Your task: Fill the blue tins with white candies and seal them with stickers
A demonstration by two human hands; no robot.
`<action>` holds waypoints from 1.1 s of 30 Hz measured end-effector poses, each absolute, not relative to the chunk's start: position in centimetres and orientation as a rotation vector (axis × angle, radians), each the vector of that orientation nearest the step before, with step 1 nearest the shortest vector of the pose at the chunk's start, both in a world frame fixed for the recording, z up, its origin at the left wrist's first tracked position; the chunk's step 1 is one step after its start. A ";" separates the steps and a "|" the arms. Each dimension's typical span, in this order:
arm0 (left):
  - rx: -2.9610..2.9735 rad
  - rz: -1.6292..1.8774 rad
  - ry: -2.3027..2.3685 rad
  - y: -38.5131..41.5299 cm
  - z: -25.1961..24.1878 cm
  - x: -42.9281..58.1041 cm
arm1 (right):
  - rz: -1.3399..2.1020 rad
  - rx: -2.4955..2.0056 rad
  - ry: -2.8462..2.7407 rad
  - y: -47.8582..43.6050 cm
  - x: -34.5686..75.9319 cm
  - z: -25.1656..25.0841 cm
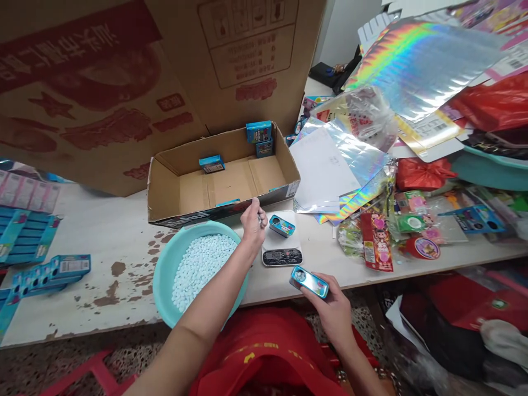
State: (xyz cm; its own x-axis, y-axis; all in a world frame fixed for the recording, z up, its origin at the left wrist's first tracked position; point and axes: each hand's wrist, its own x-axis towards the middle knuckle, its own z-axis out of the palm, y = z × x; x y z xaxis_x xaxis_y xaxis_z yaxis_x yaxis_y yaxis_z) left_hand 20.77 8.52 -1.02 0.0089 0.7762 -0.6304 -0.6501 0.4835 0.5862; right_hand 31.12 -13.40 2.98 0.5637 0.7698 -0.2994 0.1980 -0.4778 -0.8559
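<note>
My left hand (253,220) is closed in a loose fist beside a small white kitchen scale (282,247), holding something I cannot make out. On the scale sits a small blue tin (282,225). My right hand (330,308) holds a second blue tin (309,281) at the table's front edge. A teal basin (165,275) full of small pale blue candies (201,268) stands under my left forearm.
An open shallow cardboard box (165,192) behind the scale holds a few blue packets (258,132). A big carton (103,82) leans behind it. Blue trays (25,236) lie at left; holographic bags (416,60) and candy wrappers (376,242) pile up at right.
</note>
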 end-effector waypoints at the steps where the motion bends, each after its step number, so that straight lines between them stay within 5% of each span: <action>1: 0.177 1.156 1.091 8.9 -1.2 21.5 | 0.846 -2.007 -0.756 -13.6 31.6 2.9; 33: 0.141 1.125 1.155 10.2 -1.1 22.0 | 0.813 -2.056 -0.474 -14.6 35.0 0.9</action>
